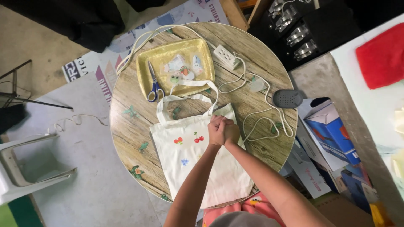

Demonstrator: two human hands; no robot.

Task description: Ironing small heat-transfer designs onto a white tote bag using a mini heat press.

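Head view: left hand [216, 130] and right hand [231, 131], pressed together, pinch the cream tote bag [198, 159] near its upper right edge on the round table [126, 130]; whatever they grip is hidden, and open wood lies rightward.

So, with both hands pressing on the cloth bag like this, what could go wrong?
1. The left hand and right hand press near the tote bag top edge; the bag may slide or wrinkle.
2. The white cord loops beside the hands and could snag.
3. The bag's lower edge overhangs the round table and might slip off.
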